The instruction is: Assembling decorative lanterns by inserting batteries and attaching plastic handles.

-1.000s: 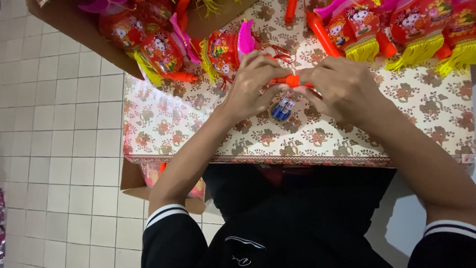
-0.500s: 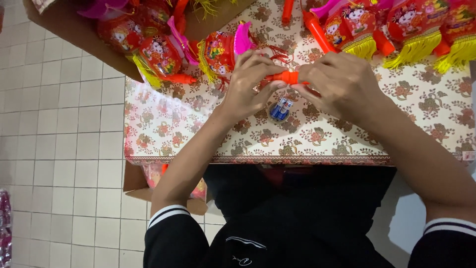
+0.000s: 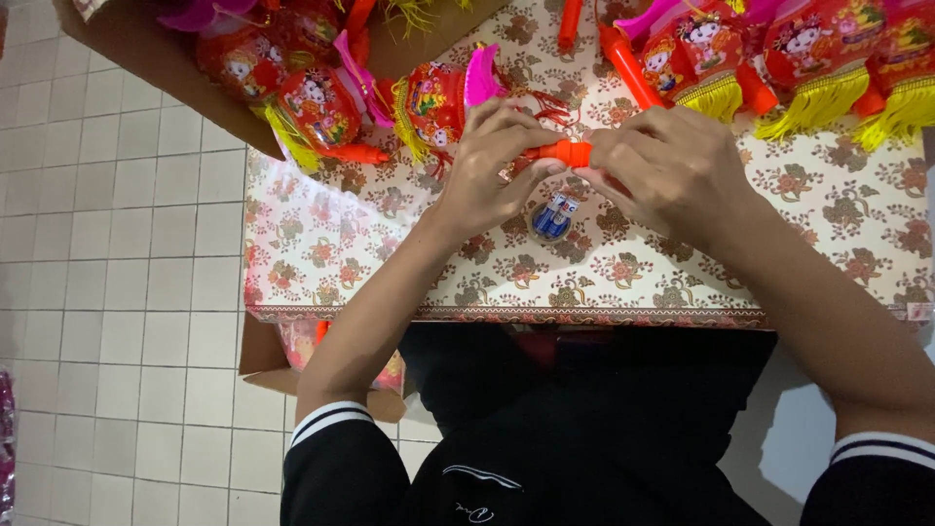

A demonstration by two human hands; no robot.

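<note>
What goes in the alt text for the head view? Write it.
Two hands, left hand and right hand, grip a short orange plastic stick above a floral-patterned tablecloth. Red toy lanterns with yellow tassels lie beyond; a small blue-and-white round item sits underneath.

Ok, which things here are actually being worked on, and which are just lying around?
In hand:
- orange handle stick, held at both ends by the left hand and right hand
- small roll holding batteries, right below the hands

Lying about:
- red lanterns with yellow tassels
- cardboard box of lanterns
- spare orange stick
- floral tablecloth
</note>
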